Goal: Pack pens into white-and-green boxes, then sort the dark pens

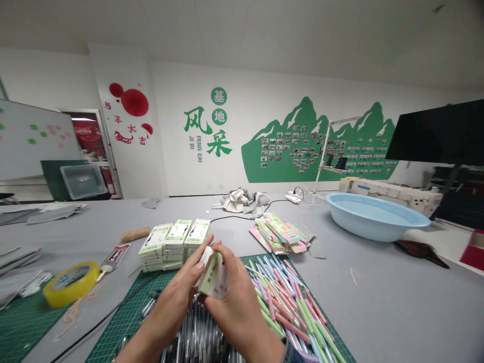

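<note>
Both my hands meet over the green cutting mat (124, 317), gripping one small white-and-green box (214, 275). My left hand (177, 297) pinches the box's upper left end with thumb and fingers. My right hand (234, 302) wraps around its right side and bottom. Beneath my hands lies a heap of dark pens (200, 338). To the right, several pink, green and blue pens (291, 302) are spread on the mat. Three stacks of matching boxes (174, 239) stand just beyond my hands.
A yellow tape roll (70, 282) sits at the left. Flat pink and green packaging cards (280, 232) lie beyond the mat. A light blue basin (374, 214) stands at the right, with a sewing machine (393, 194) behind it. Cloth (242, 199) and a cable lie farther back.
</note>
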{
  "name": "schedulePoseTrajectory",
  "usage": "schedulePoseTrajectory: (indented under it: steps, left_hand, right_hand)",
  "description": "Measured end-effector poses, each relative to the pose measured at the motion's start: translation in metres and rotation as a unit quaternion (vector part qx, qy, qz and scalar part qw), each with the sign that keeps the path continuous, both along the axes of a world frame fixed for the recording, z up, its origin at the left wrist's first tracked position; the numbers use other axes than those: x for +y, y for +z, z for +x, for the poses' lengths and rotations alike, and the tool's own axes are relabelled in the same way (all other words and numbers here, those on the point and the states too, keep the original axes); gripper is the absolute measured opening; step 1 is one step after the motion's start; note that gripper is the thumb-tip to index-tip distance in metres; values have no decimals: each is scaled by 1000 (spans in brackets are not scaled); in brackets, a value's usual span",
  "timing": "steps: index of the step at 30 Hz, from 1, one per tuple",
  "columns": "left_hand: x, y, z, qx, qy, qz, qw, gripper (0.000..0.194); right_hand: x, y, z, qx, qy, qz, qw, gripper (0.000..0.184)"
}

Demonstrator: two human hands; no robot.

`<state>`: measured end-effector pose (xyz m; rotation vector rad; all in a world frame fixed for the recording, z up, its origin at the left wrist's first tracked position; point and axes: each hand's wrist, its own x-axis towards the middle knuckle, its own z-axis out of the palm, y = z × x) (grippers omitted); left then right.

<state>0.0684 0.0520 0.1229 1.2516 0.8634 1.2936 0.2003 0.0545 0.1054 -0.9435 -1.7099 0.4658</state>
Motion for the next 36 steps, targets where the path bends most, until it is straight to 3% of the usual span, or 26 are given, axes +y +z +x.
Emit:
schedulePoseTrajectory:
  steps: [8,18,30,36]
  left_hand:
    - [2,-3,-8,69,-9,41,997,56]
    - [-1,1,-6,156,7,97,983,50]
    - [0,0,-3,171,26,113,978,48]
    - [-1,1,-2,191,1,127,973,52]
  right_hand:
    - [4,-10,-1,-39,-29,27,998,81]
    - [-3,-4,0,-71,-51,48,995,73]
    - [-8,3,0,-133,-84,67,985,79]
    - [-11,8,3,-139,-79,87,983,77]
